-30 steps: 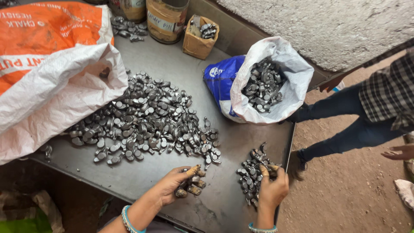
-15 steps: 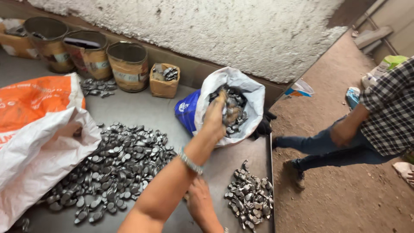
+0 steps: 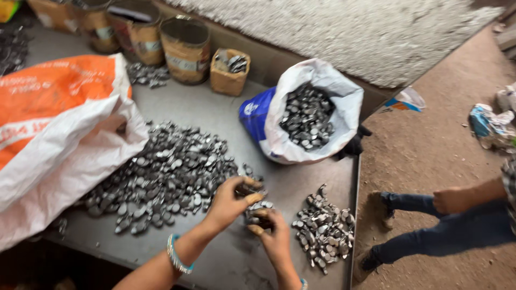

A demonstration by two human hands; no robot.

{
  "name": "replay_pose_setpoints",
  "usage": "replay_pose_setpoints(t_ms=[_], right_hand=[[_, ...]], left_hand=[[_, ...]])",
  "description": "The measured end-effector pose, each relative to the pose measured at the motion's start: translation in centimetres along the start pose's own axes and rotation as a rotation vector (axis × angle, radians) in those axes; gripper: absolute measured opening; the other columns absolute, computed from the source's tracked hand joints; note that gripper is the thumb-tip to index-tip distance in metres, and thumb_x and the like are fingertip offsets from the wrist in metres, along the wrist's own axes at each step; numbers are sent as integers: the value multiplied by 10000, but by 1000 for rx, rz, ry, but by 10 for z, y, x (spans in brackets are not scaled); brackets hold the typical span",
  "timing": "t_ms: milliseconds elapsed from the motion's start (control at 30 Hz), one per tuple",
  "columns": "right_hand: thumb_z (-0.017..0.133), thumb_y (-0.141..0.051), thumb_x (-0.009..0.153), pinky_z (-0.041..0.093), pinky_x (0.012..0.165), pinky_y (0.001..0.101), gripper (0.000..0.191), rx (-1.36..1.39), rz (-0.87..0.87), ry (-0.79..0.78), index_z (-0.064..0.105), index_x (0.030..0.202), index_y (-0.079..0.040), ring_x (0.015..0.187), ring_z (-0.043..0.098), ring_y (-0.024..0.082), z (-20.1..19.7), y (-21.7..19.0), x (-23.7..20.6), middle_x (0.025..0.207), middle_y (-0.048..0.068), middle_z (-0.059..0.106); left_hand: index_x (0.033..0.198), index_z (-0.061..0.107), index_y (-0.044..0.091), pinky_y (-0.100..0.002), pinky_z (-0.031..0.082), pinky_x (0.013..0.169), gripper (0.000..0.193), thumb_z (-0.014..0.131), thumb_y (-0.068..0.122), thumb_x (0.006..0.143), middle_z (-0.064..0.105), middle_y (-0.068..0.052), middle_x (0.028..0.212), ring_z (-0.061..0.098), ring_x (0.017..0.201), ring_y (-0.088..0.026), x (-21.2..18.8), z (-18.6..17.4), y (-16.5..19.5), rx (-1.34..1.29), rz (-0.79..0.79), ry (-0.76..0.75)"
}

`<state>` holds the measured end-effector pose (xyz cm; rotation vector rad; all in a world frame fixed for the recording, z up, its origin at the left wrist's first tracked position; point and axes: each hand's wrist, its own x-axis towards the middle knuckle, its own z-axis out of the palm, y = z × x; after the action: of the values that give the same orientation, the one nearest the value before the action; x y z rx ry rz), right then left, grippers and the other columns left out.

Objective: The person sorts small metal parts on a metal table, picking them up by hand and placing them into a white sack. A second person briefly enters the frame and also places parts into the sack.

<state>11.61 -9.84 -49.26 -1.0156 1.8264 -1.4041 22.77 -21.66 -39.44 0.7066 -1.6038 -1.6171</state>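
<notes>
Small sorted heap [image 3: 324,232] near right; big pile [image 3: 161,174] left unsorted; both hands' fingers, left hand [image 3: 228,203], right hand [image 3: 275,236], clamped on metal pieces [image 3: 257,207].

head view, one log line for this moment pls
left hand + right hand: gripping small dark metal discs | grey metal table | white sack open

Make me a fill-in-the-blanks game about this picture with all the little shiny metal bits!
1. The big pile of metal pieces spills from a sack coloured white and ____.
2. The white bag beside the wall is ____ with metal pieces.
3. The left hand and right hand hold metal pieces between the big pile and a ____ pile.
4. The small cardboard box stands on the grey ____.

Missing words: orange; filled; smaller; table
</notes>
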Motion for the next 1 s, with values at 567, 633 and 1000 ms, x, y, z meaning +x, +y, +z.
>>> replay_pose_setpoints(t_ms=[567,633,1000], right_hand=[[645,237,742,593,883,351,599,828,323,-59,534,1280,-3,1056,682,250,15,70,-75,1191,151,634],[649,228,742,594,883,352,581,821,333,-54,538,1263,-4,1051,684,249,17,69,-75,1193,149,637],[791,68,792,582,722,305,348,448,210,-118,685,1122,37,844,670,165,18,62,-56,957,83,702]], left_hand=[[970,796,36,-253,576,731,256,882,64,730,672,7,926,702,815,-91,-121,-33,-67,-171,-336,56],[950,808,35,-259,566,706,230,880,66,734,643,14,905,685,784,-97,-121,-35,-67,-149,-354,47],[963,799,46,-270,594,788,200,858,120,787,794,-49,935,737,847,-113,-104,-47,-75,-171,-309,42]])
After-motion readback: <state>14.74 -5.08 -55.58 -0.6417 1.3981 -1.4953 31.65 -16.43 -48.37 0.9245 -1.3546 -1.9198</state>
